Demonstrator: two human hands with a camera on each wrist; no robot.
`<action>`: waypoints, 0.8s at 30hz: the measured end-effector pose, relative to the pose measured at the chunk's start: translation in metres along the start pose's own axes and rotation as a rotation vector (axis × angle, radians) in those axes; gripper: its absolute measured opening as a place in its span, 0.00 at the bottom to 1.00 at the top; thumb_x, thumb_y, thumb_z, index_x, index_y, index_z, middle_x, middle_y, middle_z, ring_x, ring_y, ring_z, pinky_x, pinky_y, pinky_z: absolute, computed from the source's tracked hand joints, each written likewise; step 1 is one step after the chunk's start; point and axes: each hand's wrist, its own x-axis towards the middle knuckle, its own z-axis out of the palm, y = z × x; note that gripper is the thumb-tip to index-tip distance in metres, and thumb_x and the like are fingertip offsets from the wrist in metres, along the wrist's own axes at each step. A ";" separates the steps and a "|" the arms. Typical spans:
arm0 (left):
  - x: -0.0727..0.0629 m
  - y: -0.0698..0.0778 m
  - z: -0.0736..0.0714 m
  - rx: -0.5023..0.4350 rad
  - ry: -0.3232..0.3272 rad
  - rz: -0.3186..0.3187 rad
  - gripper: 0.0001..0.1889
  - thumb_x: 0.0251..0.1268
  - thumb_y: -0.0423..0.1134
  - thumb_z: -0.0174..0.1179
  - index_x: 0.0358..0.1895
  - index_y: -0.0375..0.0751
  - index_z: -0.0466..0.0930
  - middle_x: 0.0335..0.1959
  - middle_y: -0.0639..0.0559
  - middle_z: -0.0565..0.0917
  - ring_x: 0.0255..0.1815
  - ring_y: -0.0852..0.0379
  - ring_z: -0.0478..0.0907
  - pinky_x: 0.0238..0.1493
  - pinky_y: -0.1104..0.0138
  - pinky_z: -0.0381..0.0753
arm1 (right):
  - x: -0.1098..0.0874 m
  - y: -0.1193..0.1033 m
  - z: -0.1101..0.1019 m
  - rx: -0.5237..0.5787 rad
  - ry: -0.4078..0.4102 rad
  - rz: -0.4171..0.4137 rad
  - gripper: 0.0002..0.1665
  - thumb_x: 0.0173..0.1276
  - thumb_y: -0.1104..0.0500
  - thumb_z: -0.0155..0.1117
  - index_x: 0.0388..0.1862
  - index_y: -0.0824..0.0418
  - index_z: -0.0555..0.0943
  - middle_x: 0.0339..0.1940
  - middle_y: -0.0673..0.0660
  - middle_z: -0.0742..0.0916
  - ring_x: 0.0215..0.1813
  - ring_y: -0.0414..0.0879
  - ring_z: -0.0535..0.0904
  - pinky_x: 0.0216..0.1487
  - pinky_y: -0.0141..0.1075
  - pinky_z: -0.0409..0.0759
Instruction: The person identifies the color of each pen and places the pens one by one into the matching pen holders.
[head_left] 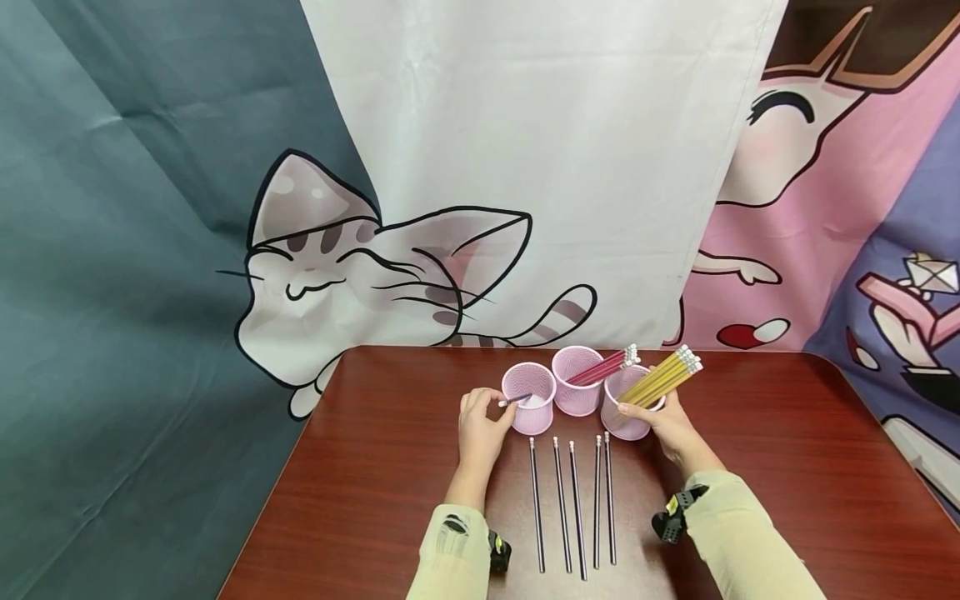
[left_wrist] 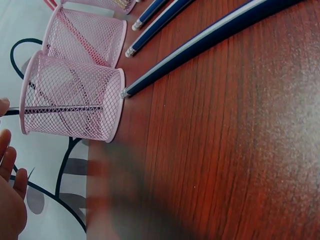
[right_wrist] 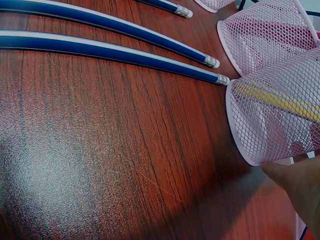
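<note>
Three pink mesh pencil cups stand near the table's back edge. My left hand point(head_left: 482, 423) pinches a dark blue pencil point(head_left: 517, 400) near its eraser end, above the left cup point(head_left: 532, 419). In the left wrist view, the lower part of that pencil point(left_wrist: 65, 108) shows through the mesh. My right hand point(head_left: 673, 425) grips the right cup point(head_left: 624, 426) from its right side, thumb across the front. Yellow pencils point(head_left: 660, 377) lean to the right in that cup, erasers up. Red pencils point(head_left: 603, 367) lean in the middle cup point(head_left: 577, 403).
Several blue pencils point(head_left: 577, 508) lie in a loose row on the brown table point(head_left: 375, 467), between my forearms, eraser ends toward the cups. A printed cloth backdrop point(head_left: 555, 150) hangs right behind the table.
</note>
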 end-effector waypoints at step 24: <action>-0.039 0.009 0.018 0.426 -0.695 -0.314 0.22 0.41 0.63 0.66 0.14 0.52 0.70 0.14 0.60 0.71 0.19 0.60 0.70 0.18 0.65 0.68 | -0.003 -0.003 0.003 0.025 0.012 -0.004 0.57 0.55 0.72 0.65 0.72 0.61 0.38 0.69 0.64 0.56 0.65 0.48 0.56 0.67 0.34 0.54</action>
